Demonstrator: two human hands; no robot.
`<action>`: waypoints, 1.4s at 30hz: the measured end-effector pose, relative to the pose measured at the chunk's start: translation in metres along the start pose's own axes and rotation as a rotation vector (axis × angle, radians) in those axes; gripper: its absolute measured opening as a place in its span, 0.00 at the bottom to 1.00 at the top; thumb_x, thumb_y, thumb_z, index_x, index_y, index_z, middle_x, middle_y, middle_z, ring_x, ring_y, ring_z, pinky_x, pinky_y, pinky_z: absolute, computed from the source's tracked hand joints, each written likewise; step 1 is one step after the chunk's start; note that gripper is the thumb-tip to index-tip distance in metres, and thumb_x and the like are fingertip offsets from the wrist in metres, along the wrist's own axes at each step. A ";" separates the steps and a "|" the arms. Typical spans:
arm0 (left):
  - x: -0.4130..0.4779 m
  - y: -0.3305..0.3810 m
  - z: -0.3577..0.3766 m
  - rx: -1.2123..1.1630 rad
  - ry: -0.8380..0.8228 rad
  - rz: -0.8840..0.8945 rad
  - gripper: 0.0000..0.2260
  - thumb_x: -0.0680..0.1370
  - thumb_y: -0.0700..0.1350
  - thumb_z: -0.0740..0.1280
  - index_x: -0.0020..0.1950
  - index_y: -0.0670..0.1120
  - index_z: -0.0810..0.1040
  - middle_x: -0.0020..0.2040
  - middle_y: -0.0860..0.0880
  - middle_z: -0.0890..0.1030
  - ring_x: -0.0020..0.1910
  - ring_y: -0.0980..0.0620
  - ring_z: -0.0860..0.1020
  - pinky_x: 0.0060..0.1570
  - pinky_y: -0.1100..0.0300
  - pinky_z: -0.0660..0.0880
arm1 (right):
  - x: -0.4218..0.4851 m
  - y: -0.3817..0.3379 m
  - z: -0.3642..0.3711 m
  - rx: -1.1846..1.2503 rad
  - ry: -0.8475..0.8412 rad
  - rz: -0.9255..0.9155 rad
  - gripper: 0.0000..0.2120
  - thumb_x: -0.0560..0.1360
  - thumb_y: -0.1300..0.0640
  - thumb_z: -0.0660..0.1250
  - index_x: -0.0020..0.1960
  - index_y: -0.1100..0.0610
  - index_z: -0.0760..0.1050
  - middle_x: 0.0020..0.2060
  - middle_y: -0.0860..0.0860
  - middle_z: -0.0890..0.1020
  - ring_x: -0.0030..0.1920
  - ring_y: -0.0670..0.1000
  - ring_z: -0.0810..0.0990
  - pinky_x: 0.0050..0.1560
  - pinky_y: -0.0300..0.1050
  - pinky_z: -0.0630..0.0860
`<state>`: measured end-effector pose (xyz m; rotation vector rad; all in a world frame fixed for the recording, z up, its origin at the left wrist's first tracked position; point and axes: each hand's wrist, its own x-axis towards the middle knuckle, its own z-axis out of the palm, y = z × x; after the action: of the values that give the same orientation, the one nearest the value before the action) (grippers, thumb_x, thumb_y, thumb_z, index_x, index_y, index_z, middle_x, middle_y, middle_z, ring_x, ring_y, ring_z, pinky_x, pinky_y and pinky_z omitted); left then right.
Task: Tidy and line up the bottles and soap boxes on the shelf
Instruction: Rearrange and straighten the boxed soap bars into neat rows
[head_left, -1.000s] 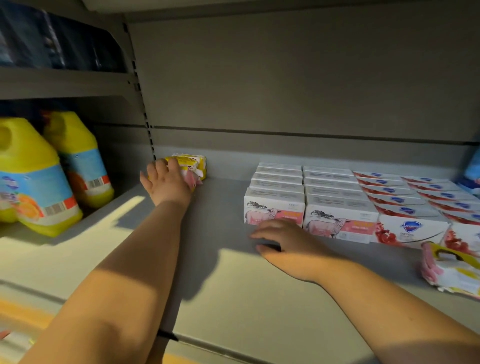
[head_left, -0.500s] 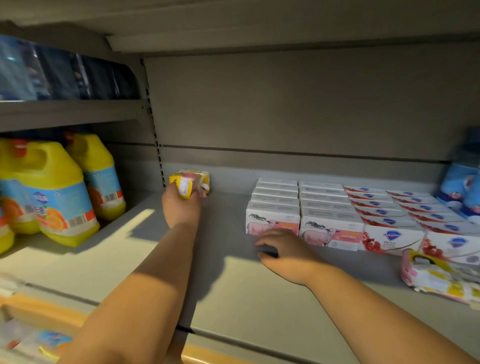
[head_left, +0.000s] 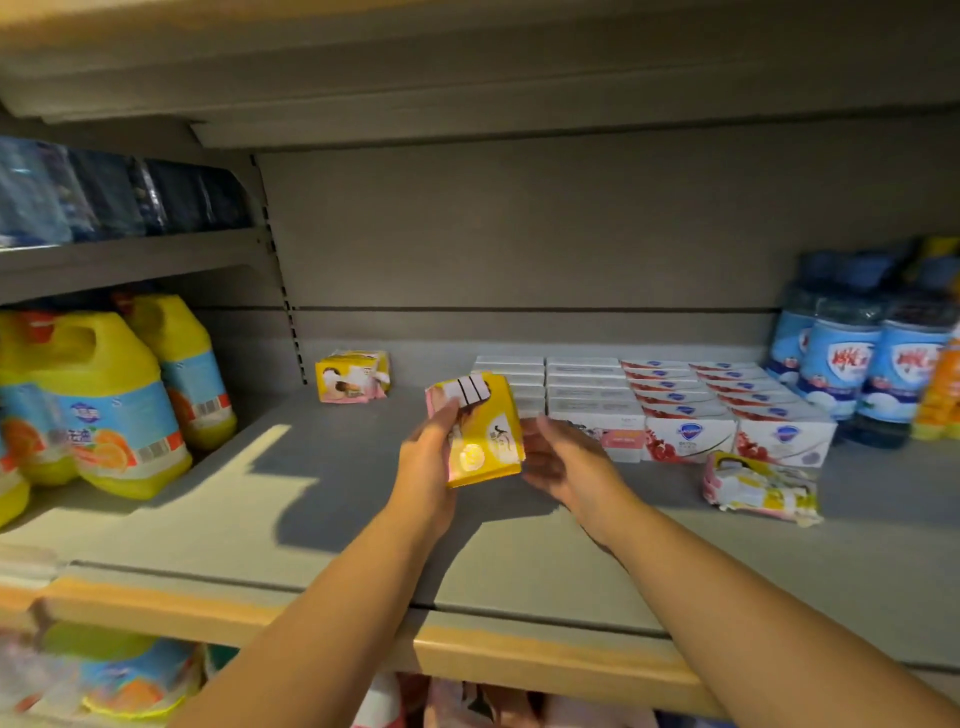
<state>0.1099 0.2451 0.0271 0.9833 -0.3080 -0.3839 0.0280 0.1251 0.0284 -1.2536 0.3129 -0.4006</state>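
Observation:
My left hand grips a yellow and pink soap pack above the middle of the grey shelf. Just right of the pack, my right hand is open with its palm toward it, touching or nearly touching its edge. A second yellow soap pack stands at the back left. A third one lies flat near the front right. Rows of white soap boxes and red-and-white soap boxes are lined up at the back right.
Yellow detergent jugs stand on the neighbouring shelf at the left. Blue bottles stand at the far right. An upper shelf at the left carries dark wrapped packs. More goods sit under the orange shelf edge.
My left hand has pulled one yellow soap pack from the back left forward to the middle. My right hand has lifted off the shelf and come up beside the pack.

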 end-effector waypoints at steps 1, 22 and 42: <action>-0.004 -0.002 0.003 0.026 -0.029 -0.005 0.11 0.78 0.48 0.64 0.54 0.42 0.79 0.46 0.43 0.84 0.40 0.47 0.83 0.41 0.55 0.80 | -0.006 0.000 -0.002 0.005 -0.031 0.001 0.05 0.76 0.55 0.65 0.48 0.55 0.78 0.43 0.54 0.83 0.44 0.52 0.82 0.47 0.46 0.79; -0.019 -0.041 0.005 1.556 -0.601 0.460 0.17 0.73 0.59 0.63 0.53 0.50 0.79 0.48 0.49 0.81 0.46 0.49 0.78 0.47 0.52 0.76 | -0.065 -0.017 -0.086 -1.528 0.153 -1.360 0.20 0.65 0.54 0.76 0.56 0.54 0.77 0.55 0.56 0.80 0.59 0.56 0.73 0.60 0.56 0.70; -0.016 -0.046 0.003 1.551 -0.493 0.438 0.09 0.76 0.48 0.67 0.54 0.49 0.80 0.52 0.52 0.81 0.50 0.53 0.78 0.51 0.60 0.74 | -0.051 -0.011 -0.106 -2.070 0.350 -0.124 0.31 0.78 0.37 0.48 0.73 0.55 0.59 0.69 0.57 0.65 0.67 0.59 0.63 0.64 0.56 0.62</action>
<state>0.0866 0.2273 -0.0115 2.2562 -1.3601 0.1155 -0.0654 0.0550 0.0091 -3.2293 1.0820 -0.3181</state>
